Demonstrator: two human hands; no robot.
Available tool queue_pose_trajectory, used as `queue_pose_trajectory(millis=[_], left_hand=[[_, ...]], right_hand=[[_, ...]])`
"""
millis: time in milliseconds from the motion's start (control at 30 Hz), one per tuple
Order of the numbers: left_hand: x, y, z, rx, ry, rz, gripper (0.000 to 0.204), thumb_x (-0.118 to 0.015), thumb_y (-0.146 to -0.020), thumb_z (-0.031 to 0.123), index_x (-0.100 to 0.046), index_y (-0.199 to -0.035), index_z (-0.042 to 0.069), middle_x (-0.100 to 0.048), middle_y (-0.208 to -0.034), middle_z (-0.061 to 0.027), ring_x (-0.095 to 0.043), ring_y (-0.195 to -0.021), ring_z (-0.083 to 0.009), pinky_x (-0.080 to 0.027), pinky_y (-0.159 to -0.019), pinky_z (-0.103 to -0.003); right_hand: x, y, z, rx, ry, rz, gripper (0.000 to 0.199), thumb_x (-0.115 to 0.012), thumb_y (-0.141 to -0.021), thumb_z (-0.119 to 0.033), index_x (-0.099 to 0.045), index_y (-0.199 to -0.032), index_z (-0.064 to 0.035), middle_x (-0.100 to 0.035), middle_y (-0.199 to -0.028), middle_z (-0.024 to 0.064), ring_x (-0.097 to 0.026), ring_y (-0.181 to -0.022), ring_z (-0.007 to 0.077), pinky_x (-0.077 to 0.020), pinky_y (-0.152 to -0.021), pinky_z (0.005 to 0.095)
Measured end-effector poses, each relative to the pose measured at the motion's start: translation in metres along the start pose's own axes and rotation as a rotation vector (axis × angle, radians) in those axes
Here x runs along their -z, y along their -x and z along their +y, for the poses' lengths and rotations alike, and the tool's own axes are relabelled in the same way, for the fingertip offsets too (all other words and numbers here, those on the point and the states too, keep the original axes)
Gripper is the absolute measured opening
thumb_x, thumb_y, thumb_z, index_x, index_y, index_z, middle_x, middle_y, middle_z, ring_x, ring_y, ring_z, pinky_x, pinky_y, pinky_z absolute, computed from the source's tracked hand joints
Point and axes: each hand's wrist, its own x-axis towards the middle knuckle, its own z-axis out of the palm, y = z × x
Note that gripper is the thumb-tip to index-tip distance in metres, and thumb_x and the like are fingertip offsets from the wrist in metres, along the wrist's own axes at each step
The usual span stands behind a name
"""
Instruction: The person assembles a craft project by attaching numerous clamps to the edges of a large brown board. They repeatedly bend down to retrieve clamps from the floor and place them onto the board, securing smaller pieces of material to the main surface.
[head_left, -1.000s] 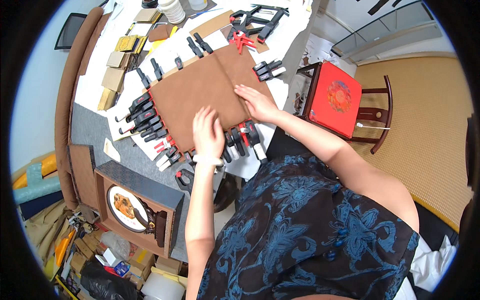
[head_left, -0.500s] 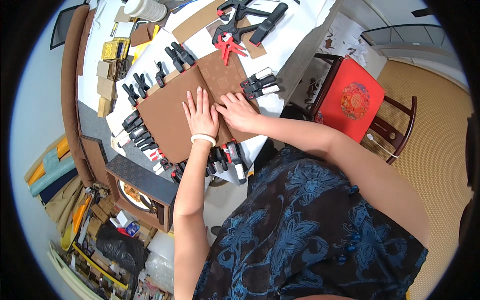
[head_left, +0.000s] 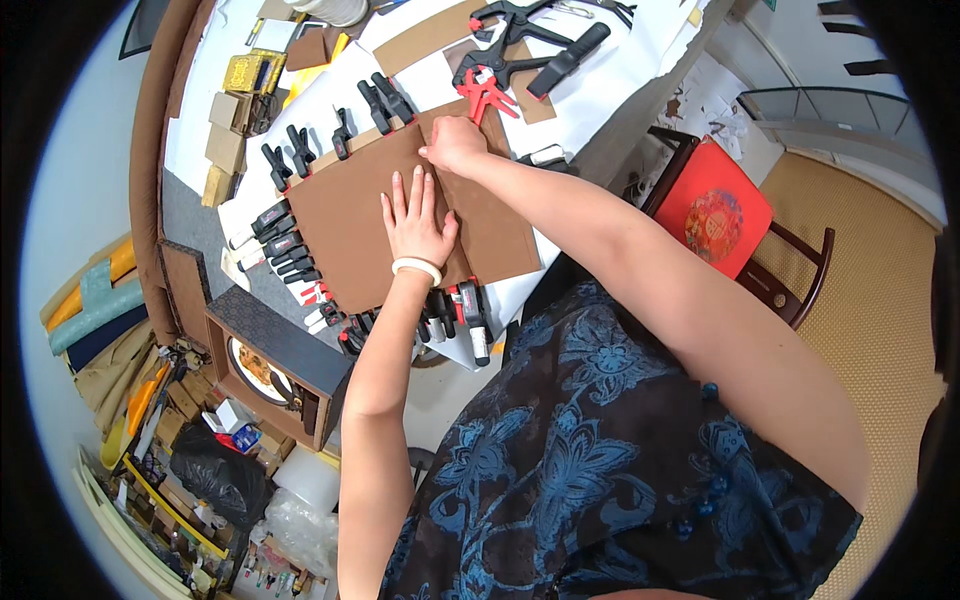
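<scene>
A brown cover sheet (head_left: 345,225) lies on the worktable, its left part bordered by several black spring clamps (head_left: 283,245) along the left, far and near edges. Flat on it rests my left hand (head_left: 417,228), open with fingers spread, a white bangle at the wrist. Beyond it, my right hand (head_left: 456,145) is curled closed against the far end of the crease (head_left: 432,165). Whatever its fingers may hold is hidden. To the right of the crease a brown flap (head_left: 500,225) lies smooth and flat.
Large black clamps with red tips (head_left: 510,60) lie at the far side on card pieces. A clamp (head_left: 545,157) sits by the table's right edge. Small boxes (head_left: 226,150) stand far left. A red-seated chair (head_left: 710,210) is at the right, a wooden cabinet (head_left: 265,370) lower left.
My right hand has moved away from me along the crease to its far end, its fingers now curled in. The left hand stays flat on the cover sheet. The view has shifted slightly.
</scene>
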Motion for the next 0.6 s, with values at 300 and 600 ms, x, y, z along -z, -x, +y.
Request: queue_pose_trajectory(millis=[300, 600], left_hand=[[-0.006, -0.053, -0.015, 0.032, 0.042, 0.154, 0.065, -0.056, -0.092, 0.024, -0.041, -0.152, 0.004, -0.041, -0.157, -0.0146, -0.032, -0.147, -0.0372, -0.019, -0.125, -0.052], [0.005, -0.052, -0.008, 0.14, -0.048, 0.05, 0.071, -0.055, -0.089, 0.032, -0.041, -0.154, 0.005, -0.041, -0.158, -0.011, -0.031, -0.148, -0.0338, -0.017, -0.126, -0.051]], right_hand=[[0.008, -0.003, -0.007, -0.068, 0.102, 0.006, 0.04, -0.086, -0.077, -0.038, -0.078, -0.1, -0.0068, -0.076, -0.104, 0.0148, -0.073, -0.102, 0.0327, -0.0596, -0.087, 0.043], [0.066, -0.063, -0.03, 0.489, -0.072, 0.287, 0.031, -0.068, -0.093, -0.031, -0.07, -0.103, -0.0018, -0.074, -0.095, 0.0183, -0.072, -0.093, 0.0346, -0.0569, -0.083, 0.0431]])
